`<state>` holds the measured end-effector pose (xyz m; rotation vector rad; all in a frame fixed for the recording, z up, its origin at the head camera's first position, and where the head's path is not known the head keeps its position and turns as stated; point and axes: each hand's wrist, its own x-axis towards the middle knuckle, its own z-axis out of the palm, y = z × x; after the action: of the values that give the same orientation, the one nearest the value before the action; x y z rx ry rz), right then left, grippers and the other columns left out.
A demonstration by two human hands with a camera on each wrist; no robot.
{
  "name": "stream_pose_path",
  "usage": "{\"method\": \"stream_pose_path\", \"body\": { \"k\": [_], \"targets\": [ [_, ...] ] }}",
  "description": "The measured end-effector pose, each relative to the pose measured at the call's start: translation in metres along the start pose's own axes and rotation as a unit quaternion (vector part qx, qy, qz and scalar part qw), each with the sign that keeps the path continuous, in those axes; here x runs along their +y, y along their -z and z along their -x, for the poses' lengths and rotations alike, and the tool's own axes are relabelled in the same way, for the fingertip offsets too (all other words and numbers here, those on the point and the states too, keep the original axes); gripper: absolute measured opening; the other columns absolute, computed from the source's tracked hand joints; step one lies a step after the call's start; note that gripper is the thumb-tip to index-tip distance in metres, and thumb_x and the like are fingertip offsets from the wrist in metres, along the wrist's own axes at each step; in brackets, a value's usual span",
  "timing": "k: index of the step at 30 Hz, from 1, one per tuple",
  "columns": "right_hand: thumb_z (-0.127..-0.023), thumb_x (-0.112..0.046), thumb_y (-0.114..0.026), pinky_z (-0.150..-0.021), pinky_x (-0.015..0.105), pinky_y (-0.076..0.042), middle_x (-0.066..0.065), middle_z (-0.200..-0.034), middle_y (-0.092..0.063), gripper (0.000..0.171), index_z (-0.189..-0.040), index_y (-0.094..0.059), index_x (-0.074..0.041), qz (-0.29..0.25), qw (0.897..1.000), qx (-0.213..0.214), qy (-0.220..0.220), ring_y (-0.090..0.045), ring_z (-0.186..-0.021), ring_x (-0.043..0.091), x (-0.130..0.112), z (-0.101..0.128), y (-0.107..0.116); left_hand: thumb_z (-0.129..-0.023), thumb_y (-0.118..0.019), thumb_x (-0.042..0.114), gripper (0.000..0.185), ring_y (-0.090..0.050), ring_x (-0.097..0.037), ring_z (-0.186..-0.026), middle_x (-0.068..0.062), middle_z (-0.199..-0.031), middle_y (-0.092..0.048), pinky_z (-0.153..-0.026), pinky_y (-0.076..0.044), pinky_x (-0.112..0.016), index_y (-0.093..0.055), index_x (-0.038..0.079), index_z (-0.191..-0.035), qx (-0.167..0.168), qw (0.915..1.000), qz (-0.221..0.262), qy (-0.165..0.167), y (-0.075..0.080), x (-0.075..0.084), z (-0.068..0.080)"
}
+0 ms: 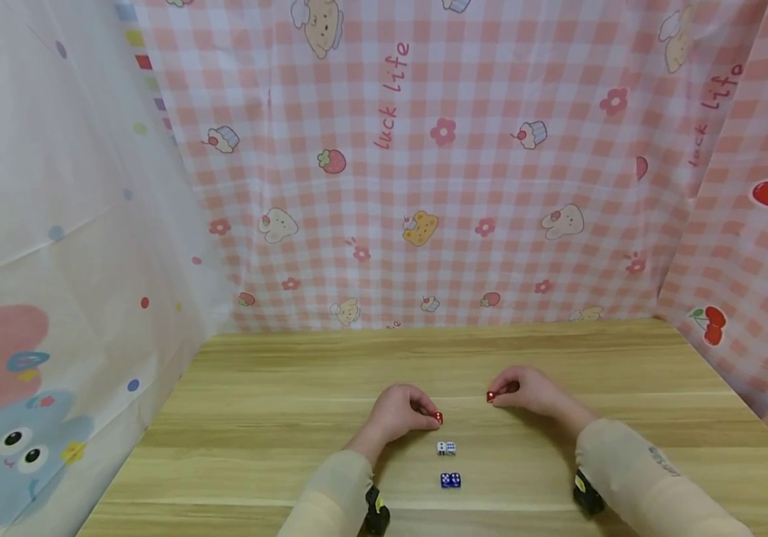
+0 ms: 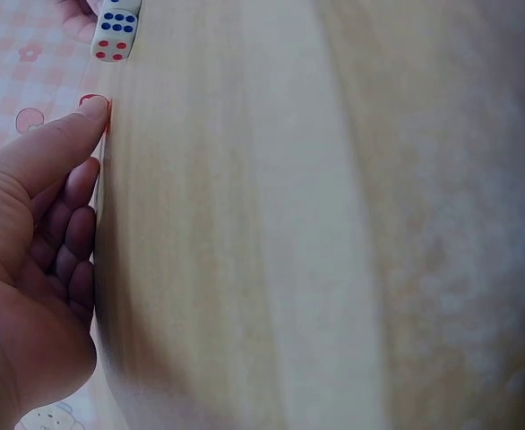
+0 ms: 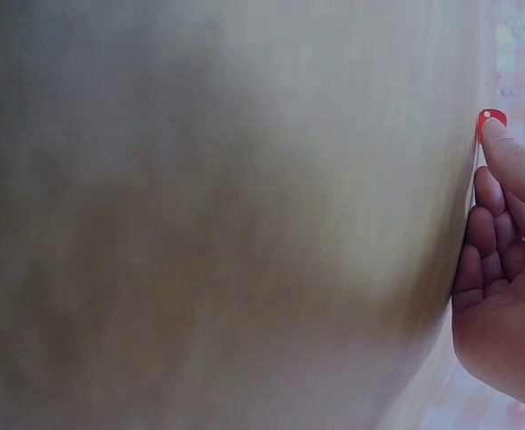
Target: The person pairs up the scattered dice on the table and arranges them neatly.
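My left hand (image 1: pixel 403 414) pinches a red die (image 1: pixel 438 418) between thumb and fingers, low over the table. To its right and a little farther back, my right hand (image 1: pixel 534 391) pinches a second red die (image 1: pixel 490 397). A gap of bare wood separates the two red dice. Just nearer than the left one, two white dice (image 1: pixel 447 448) sit side by side, and two blue dice (image 1: pixel 450 480) lie side by side in front of those. In the right wrist view the thumb covers part of the red die (image 3: pixel 493 115); in the left wrist view the thumb hides most of the other.
The wooden table (image 1: pixel 277 447) runs back to a pink checked cloth (image 1: pixel 384 186) hung behind it. A white patterned cloth (image 1: pixel 89 186) borders the left side, and more checked cloth closes off the right. Black wrist cameras are strapped at both sleeves.
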<state>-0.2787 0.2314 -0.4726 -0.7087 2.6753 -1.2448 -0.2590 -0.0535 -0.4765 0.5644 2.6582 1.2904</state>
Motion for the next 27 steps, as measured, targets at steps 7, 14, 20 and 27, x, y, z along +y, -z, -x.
{"method": "stream_pose_path", "body": {
  "k": [7,14,20,27],
  "targets": [
    [-0.083,-0.009,-0.079,-0.070,0.025,-0.048,-0.003,-0.084,-0.068,0.009,-0.089,-0.074,-0.006,0.004,1.000,-0.009,0.014,-0.059,-0.078,0.009,-0.014,-0.001,-0.013,-0.074,-0.088,0.013,0.014,-0.058,-0.004,-0.068,0.012,-0.073,-0.065,-0.068,-0.047,-0.025,-0.074,0.015,-0.078,0.000,1.0000,-0.006,0.000,0.000,0.000,0.000],
    [-0.082,-0.007,-0.079,-0.071,0.024,-0.048,-0.002,-0.083,-0.068,0.008,-0.088,-0.073,-0.005,-0.010,0.999,-0.018,0.036,-0.059,-0.078,0.006,-0.022,-0.005,-0.027,-0.074,-0.088,0.013,0.014,-0.058,-0.003,-0.067,0.012,-0.073,-0.066,-0.068,-0.048,-0.024,-0.075,0.015,-0.078,0.000,1.0000,-0.004,-0.004,0.000,-0.001,0.000],
    [-0.083,-0.005,-0.079,-0.071,0.023,-0.049,-0.001,-0.083,-0.069,0.007,-0.088,-0.073,-0.004,-0.019,0.998,-0.038,0.053,-0.060,-0.078,0.007,-0.030,-0.008,-0.036,-0.074,-0.088,0.013,0.013,-0.059,-0.002,-0.067,0.012,-0.073,-0.067,-0.068,-0.048,-0.023,-0.075,0.014,-0.078,-0.002,1.0000,0.000,-0.009,0.001,-0.001,-0.001],
    [-0.083,-0.007,-0.079,-0.073,0.024,-0.049,-0.005,-0.082,-0.068,0.007,-0.087,-0.074,-0.007,-0.013,0.997,-0.046,0.054,-0.060,-0.078,0.005,-0.035,-0.012,-0.046,-0.074,-0.088,0.012,0.013,-0.059,-0.002,-0.067,0.012,-0.073,-0.066,-0.068,-0.048,-0.023,-0.075,0.013,-0.078,-0.003,0.9999,0.000,-0.013,0.001,-0.001,-0.001]
  ]
}}
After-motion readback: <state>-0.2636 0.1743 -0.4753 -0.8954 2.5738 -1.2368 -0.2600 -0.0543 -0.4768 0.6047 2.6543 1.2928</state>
